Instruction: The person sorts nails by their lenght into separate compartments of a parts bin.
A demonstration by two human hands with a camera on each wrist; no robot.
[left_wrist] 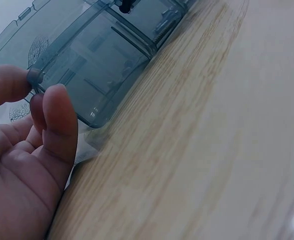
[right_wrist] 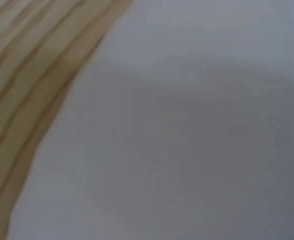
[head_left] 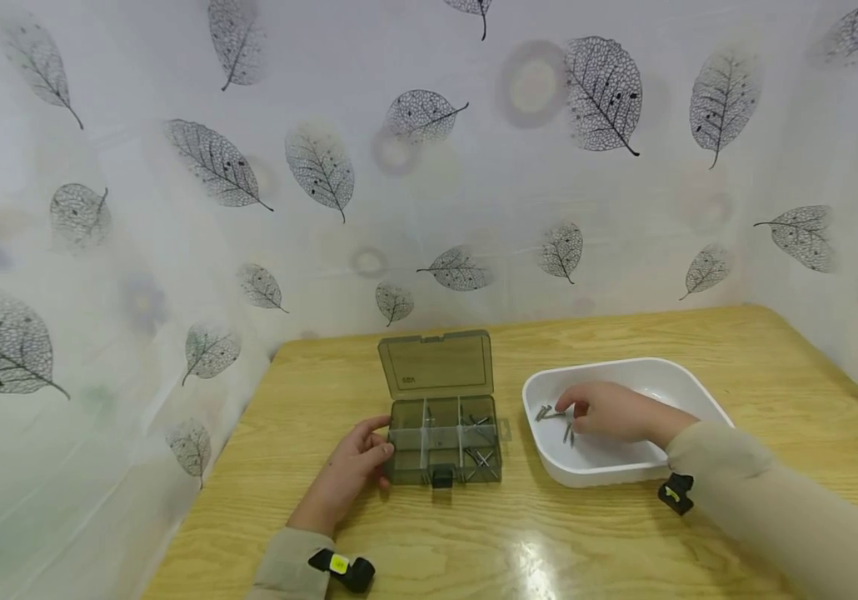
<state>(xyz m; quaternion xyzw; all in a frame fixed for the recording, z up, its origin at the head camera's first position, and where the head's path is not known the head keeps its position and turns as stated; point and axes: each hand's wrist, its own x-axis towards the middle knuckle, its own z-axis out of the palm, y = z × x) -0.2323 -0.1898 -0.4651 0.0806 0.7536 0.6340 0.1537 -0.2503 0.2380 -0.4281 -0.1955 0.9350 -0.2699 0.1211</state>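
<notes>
A smoky see-through compartment box (head_left: 443, 482) stands on the table, its lid (head_left: 436, 367) raised at the back. Screws (head_left: 479, 458) lie in its right-hand compartments. My left hand (head_left: 350, 467) grips the box's left edge between thumb and index finger; in the left wrist view these fingers (left_wrist: 59, 107) meet at the corner. My right hand (head_left: 612, 411) reaches down into a white tray (head_left: 571, 477), fingers bent over a few loose screws (head_left: 568, 432). I cannot tell whether a screw is between its fingertips. Only blurred white and wood grain fill the right wrist view.
The wooden table (head_left: 474, 550) carries the box at left and the tray at right, with a gap between them. A black latch (head_left: 441, 477) is at the box's front. A pale leaf-print curtain (head_left: 429, 192) hangs behind and at both sides.
</notes>
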